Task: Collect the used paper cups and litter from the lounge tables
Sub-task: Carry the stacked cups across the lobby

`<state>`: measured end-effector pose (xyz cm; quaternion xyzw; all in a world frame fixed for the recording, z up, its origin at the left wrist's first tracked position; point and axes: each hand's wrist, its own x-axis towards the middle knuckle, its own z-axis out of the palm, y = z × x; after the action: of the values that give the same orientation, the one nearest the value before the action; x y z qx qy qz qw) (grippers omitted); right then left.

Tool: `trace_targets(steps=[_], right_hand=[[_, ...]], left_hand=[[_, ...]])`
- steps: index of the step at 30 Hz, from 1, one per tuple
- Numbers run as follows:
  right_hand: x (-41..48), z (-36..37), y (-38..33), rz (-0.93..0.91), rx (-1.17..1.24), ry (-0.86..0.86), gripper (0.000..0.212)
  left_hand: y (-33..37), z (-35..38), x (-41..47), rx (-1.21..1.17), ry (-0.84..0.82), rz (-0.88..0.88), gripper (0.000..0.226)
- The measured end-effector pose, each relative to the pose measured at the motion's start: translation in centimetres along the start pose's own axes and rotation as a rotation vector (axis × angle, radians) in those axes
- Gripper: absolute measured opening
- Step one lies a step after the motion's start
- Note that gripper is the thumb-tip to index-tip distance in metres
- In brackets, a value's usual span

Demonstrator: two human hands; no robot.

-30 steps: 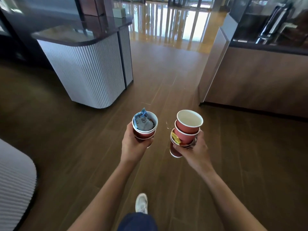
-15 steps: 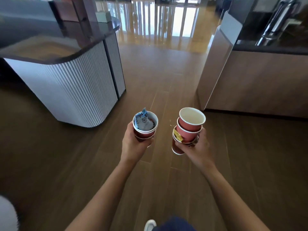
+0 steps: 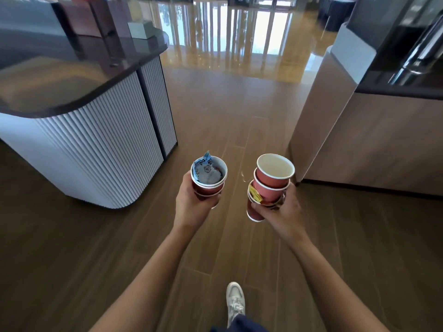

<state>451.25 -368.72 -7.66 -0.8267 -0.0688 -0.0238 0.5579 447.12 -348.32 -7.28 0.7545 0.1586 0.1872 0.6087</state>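
Observation:
My left hand [image 3: 191,204] grips a short stack of red paper cups [image 3: 208,188] at chest height. A crumpled blue and grey wrapper [image 3: 205,172] fills the top cup. My right hand [image 3: 280,212] holds a taller stack of red paper cups [image 3: 271,185], its top cup empty with a white inside. A yellow wrapper [image 3: 254,195] is wedged between two cups of that stack. Both stacks stand upright, a little apart, above the wooden floor.
A white ribbed counter [image 3: 100,149] with a dark glossy top stands close on the left. A beige cabinet [image 3: 374,140] with a dark machine on top stands on the right. A wooden floor aisle [image 3: 230,111] runs between them toward bright windows. My white shoe [image 3: 236,300] shows below.
I have walked forward along the aisle. The left counter and right cabinet have come closer. Both hands keep the same hold on their cup stacks.

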Motion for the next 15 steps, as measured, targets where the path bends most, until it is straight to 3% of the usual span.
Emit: trace_targets(steps=[9, 15], right_hand=[[16.9, 0.4, 0.4, 0.013, -0.01, -0.051, 0.081], [26.6, 2.4, 1.3, 0.053, -0.009, -0.064, 0.09]], left_hand=[[0.4, 5.9, 14.9, -0.003, 0.054, -0.018, 0.074], [-0.4, 8.7, 24.4, -0.004, 0.053, -0.03, 0.074]])
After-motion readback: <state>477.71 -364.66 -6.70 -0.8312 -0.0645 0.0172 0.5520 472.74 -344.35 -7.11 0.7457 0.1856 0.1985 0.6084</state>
